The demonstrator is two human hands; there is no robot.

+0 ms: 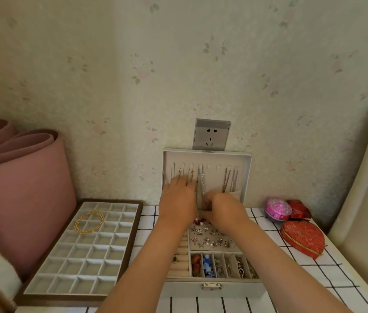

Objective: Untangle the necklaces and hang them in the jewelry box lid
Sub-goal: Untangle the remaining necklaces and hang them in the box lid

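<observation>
A white jewelry box (211,288) stands open on the table, its lid (247,168) upright against the wall. Several thin necklaces hang from the lid's hooks: a silver chain (201,177) in the middle, darker chains (230,179) at the right, gold-tipped ones (180,171) at the left. My left hand (177,202) lies against the lid's lower left, fingers stretched over the hanging chains. My right hand (223,210) is curled at the lid's pocket and pinches the lower end of the silver chain. The box's trays hold earrings and small trinkets.
A compartment tray (83,251) with a gold necklace (89,222) lies left of the box. Rolled pink mats (20,177) stand at far left. A pink egg-shaped tin (278,210) and red heart boxes (302,239) sit right. A wall socket (211,134) is above the lid.
</observation>
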